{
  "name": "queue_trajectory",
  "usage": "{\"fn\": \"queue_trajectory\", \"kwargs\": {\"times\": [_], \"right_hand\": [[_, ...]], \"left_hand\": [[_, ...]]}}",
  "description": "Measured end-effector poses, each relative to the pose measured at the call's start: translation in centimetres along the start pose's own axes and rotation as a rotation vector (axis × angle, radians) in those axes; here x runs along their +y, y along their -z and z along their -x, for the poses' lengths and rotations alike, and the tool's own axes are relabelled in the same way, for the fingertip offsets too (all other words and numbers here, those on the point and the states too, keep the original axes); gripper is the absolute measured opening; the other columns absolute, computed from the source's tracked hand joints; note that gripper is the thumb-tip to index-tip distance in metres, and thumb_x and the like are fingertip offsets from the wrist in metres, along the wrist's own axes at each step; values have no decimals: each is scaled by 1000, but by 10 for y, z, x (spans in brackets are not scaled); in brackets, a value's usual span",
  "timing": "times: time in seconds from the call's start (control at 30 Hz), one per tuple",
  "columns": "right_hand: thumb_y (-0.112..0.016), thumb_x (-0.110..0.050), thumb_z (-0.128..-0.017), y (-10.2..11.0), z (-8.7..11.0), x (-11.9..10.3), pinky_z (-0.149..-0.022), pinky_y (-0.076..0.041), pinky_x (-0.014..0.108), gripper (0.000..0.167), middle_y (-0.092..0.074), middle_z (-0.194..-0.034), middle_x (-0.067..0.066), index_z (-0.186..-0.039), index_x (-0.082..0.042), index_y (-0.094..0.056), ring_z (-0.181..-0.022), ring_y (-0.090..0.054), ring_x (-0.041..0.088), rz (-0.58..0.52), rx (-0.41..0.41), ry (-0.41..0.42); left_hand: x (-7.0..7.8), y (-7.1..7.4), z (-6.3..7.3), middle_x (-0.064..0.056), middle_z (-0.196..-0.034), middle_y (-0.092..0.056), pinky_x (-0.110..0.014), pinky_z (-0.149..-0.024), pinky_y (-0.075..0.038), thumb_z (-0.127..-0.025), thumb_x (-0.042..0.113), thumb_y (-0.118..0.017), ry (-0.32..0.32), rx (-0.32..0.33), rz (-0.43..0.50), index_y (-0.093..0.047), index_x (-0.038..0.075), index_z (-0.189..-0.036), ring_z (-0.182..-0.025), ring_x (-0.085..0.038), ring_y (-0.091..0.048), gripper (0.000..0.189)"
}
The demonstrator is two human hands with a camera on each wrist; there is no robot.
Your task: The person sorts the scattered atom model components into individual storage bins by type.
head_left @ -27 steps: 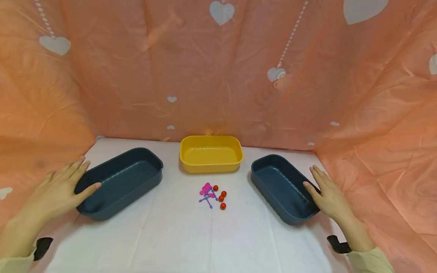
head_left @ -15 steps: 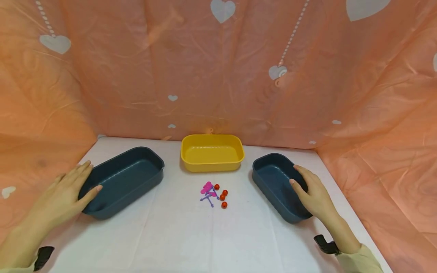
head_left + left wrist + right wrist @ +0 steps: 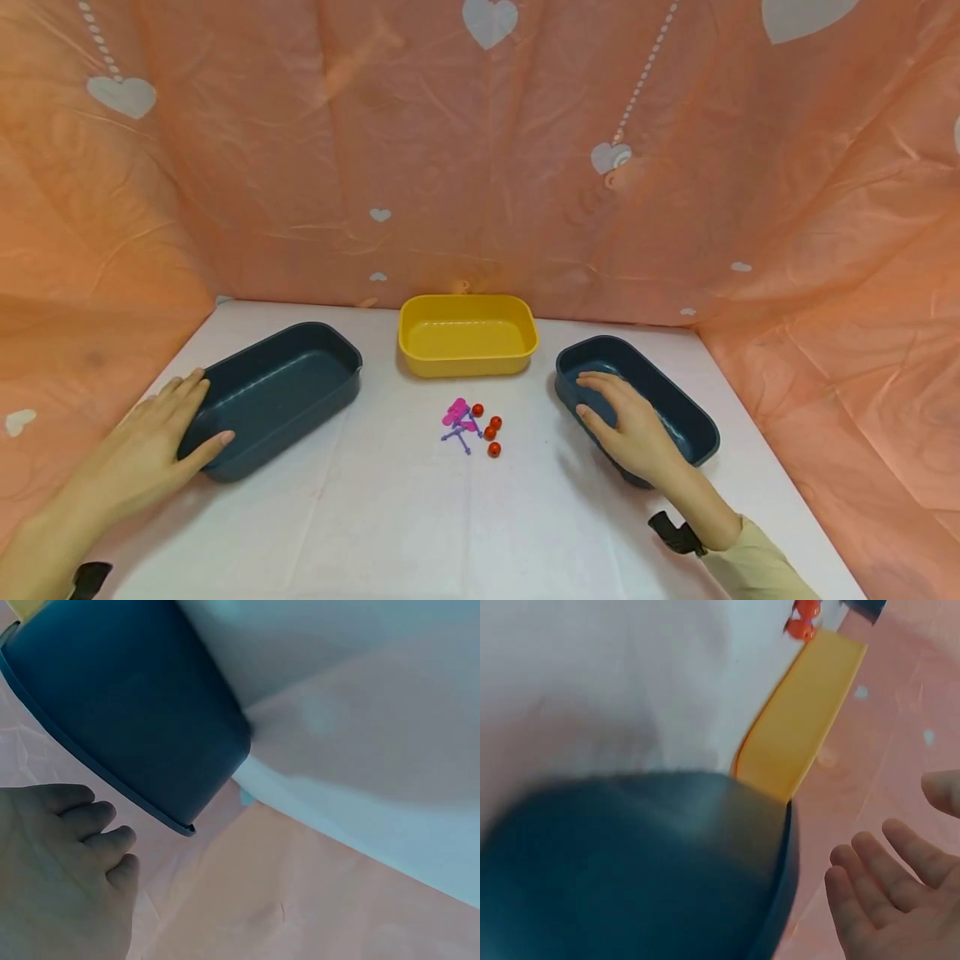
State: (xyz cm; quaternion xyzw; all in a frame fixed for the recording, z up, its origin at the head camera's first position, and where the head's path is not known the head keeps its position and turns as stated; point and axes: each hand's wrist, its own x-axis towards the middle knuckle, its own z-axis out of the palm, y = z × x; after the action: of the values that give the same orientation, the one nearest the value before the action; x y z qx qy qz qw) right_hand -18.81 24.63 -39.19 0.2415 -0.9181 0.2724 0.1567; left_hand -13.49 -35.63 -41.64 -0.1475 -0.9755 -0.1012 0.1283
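My left hand [image 3: 153, 442] is at the near left end of a long dark blue tray [image 3: 277, 392], its fingers straight and its thumb overlapping the rim in the head view. In the left wrist view the hand [image 3: 67, 877] shows beside the tray's outer wall [image 3: 142, 712] and holds nothing. Over the left side of a second dark blue tray [image 3: 678, 408] is my right hand [image 3: 633, 429], fingers loosely bent and holding nothing. To its left on the white cloth lie several red beads [image 3: 490, 433], bright pink pieces [image 3: 456, 411] and thin purple pieces [image 3: 459, 436] with knobbed ends.
A yellow tray [image 3: 468, 367] stands at the back middle, behind the small pieces. White cloth [image 3: 390, 517] covers the table. An orange curtain [image 3: 480, 167] with pale hearts hangs behind and along both sides.
My right hand has moved left from the right rim of the right tray to over its left side. The left hand has shifted only slightly. The small pieces lie as before.
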Motion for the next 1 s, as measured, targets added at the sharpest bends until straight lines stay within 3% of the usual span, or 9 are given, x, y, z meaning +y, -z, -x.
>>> {"fn": "queue_trajectory", "kwargs": {"times": [0.17, 0.4, 0.63, 0.8, 1.0], "right_hand": [[-72, -13, -98, -17, -9, -8, -105, -51, 50, 37, -65, -139, 8, -134, -5, -66, -129, -61, 28, -28, -56, 19], [-75, -8, -94, -43, -21, -16, -90, -60, 45, 37, -70, -127, 9, -130, -3, -67, -105, -69, 30, -98, -106, 29], [-72, 0, -93, -66, -32, -20, -89, -61, 43, 32, -73, -120, 12, -125, -2, -69, -100, -72, 26, -182, -191, 34], [-69, 1, -94, -80, -37, -22, -87, -61, 37, 26, -74, -116, 10, -120, -2, -70, -97, -72, 24, -222, -263, 56], [-70, 0, -94, -91, -43, -22, -88, -60, 33, 22, -73, -111, 6, -116, -4, -72, -94, -69, 20, -194, -334, 45]], "left_hand": [[-1, -3, 6, -35, -165, -19, -37, -125, 17, -101, 45, -65, 15, -18, -17, -26, -18, -155, -155, -52, -11, 91], [0, -4, 15, -36, -166, -13, -42, -125, 17, -101, 47, -64, 48, -40, -5, -24, -19, -155, -156, -51, -7, 94], [-1, -5, 22, -35, -168, -4, -36, -123, 21, -102, 46, -63, 80, -63, 21, -19, -20, -156, -158, -44, 7, 95], [-2, -6, 25, -37, -167, -5, -36, -122, 22, -102, 47, -62, 97, -79, 26, -18, -20, -155, -157, -46, 5, 96], [-2, -7, 25, -41, -164, -7, -34, -121, 24, -103, 47, -60, 103, -93, 26, -19, -23, -153, -157, -49, 4, 95]]}}
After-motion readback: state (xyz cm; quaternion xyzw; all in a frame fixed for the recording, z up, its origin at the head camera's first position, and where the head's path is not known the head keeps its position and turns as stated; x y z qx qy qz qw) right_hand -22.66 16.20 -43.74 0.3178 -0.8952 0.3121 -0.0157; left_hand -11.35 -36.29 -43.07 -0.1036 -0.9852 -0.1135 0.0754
